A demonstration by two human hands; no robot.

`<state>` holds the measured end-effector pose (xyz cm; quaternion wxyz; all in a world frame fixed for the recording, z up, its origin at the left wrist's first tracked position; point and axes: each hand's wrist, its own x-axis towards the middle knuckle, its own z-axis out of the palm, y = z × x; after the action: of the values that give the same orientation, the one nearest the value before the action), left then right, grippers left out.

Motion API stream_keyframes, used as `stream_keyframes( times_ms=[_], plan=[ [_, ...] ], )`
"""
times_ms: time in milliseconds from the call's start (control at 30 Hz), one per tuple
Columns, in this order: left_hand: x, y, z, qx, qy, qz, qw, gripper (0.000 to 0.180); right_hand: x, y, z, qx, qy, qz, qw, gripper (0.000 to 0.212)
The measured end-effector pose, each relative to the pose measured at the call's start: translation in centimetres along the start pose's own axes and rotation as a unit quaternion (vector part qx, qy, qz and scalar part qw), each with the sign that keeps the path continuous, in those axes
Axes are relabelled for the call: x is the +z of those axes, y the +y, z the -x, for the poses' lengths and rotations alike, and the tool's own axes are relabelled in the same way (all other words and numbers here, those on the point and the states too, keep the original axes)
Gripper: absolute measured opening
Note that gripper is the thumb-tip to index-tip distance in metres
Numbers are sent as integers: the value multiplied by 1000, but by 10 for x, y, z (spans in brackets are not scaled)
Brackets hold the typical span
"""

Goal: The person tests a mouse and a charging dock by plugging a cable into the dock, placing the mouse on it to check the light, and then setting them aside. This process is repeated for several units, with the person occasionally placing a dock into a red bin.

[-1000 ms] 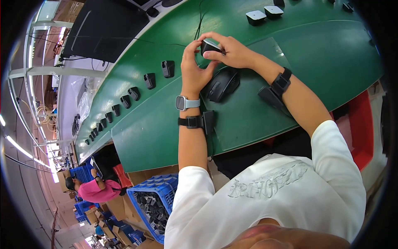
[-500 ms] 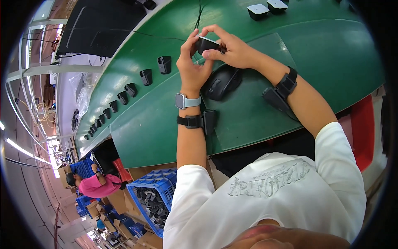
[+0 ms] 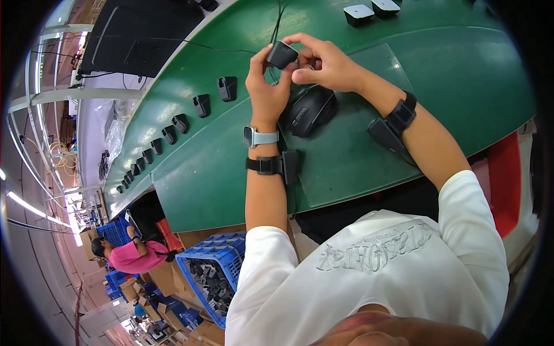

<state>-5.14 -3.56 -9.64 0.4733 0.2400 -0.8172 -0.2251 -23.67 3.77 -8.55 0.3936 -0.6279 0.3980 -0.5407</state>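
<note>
A small black plastic housing (image 3: 282, 55) is gripped between the thumb and fingers of my left hand (image 3: 268, 92), its plain dark side turned up. My right hand (image 3: 326, 68) is closed in from the right: its index finger touches the housing's upper edge and its other fingers curl against the right side. The right thumb points left, just below the piece. Whether anything small sits inside those curled fingers is hidden. Under both hands lies a rounded black device (image 3: 311, 111) shaped like a computer mouse, on the green bench top (image 3: 208, 173).
A curved row of similar black housings (image 3: 202, 105) runs along the left. Two white-topped black pieces (image 3: 359, 15) stand at the far right. Thin cables (image 3: 277, 26) come in from the far edge. A blue crate (image 3: 210, 259) of black parts stands below left, and a person in pink (image 3: 135, 255) is beyond it.
The housing has been turned, so its white face no longer shows and a dark side does. My right thumb has come off it.
</note>
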Motion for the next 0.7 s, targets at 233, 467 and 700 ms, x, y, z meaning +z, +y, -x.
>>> stream_keyframes(
  times_ms=[233, 467, 700],
  plan=[
    [-4, -4, -3, -146, 5, 253, 956, 47, -23, 21, -14, -26, 72, 25, 997, 27],
    [-8, -1, -2, -150, -28, 245, 958, 54, -27, 13, -11, 8, 76, 68, 995, 29],
    [-7, -3, -2, -156, 1, 254, 955, 53, -25, 18, -10, -22, 99, 104, 989, 30]
  ],
)
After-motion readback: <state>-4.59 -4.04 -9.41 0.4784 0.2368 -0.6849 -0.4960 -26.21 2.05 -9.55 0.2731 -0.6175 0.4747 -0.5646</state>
